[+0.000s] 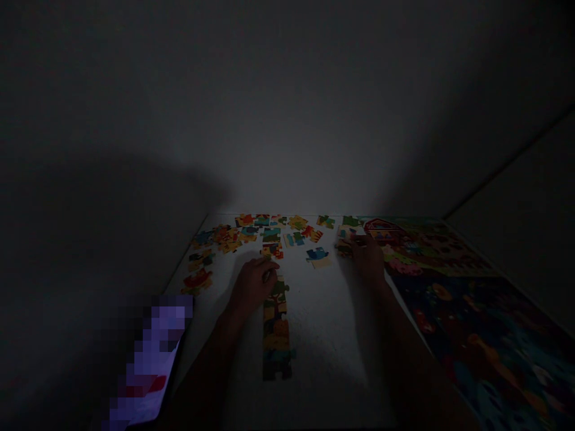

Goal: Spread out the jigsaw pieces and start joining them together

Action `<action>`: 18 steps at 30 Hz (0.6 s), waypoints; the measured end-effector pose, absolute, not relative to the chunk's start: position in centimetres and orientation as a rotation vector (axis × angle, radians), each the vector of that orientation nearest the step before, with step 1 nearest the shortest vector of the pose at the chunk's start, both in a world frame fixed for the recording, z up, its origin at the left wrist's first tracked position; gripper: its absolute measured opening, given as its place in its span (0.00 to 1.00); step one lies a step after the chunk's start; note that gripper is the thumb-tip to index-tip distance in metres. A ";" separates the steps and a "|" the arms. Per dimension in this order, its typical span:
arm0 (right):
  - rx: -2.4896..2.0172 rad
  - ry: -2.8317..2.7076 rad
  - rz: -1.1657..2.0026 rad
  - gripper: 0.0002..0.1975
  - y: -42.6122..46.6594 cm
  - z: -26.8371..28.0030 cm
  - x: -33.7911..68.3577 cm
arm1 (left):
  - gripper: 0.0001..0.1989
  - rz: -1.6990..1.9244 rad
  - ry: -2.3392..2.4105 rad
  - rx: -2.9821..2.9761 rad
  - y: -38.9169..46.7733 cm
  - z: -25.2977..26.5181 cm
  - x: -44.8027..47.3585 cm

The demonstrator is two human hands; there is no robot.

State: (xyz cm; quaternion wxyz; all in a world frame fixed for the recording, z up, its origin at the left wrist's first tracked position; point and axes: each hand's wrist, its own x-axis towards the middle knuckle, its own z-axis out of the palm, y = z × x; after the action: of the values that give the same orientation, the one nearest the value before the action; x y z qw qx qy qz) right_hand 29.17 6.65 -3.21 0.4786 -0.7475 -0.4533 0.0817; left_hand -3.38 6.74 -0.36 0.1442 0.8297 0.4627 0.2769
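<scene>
The scene is very dark. My left hand (253,282) rests on the white table (323,323), its fingers curled on a puzzle piece at the top end of a joined strip of puzzle pieces (275,326). My right hand (368,256) reaches to the far right, fingertips touching loose pieces (345,245) beside the puzzle picture sheet (453,287). Several loose coloured pieces (265,230) are scattered along the table's far edge.
A single blue piece (318,256) lies between my hands. More pieces (197,280) sit near the table's left edge. A blurred, lit object (150,359) is at the lower left. A dark wall rises behind the table.
</scene>
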 end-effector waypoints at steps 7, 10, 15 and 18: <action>-1.713 -1.505 0.050 0.12 7.3 -2.0 23.3 | 0.13 0.792 1.354 2.409 7.0 -0.2 -3.3; -1.680 -1.691 0.193 0.13 7.4 -1.9 20.4 | 0.12 0.778 1.349 2.418 6.9 0.1 -3.3; -1.726 -1.874 0.226 0.12 7.0 -1.9 19.8 | 0.12 0.737 1.314 2.425 6.8 0.1 -3.4; -1.781 -1.891 0.179 0.11 6.8 -1.8 20.4 | 0.12 0.715 1.292 2.433 6.8 0.1 -3.4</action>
State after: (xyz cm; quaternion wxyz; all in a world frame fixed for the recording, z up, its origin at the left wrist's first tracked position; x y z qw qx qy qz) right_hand 20.37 6.84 -1.77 0.2658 -0.6593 -0.7002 0.0663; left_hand -3.44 6.81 0.07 0.1471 0.8457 0.4489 0.2484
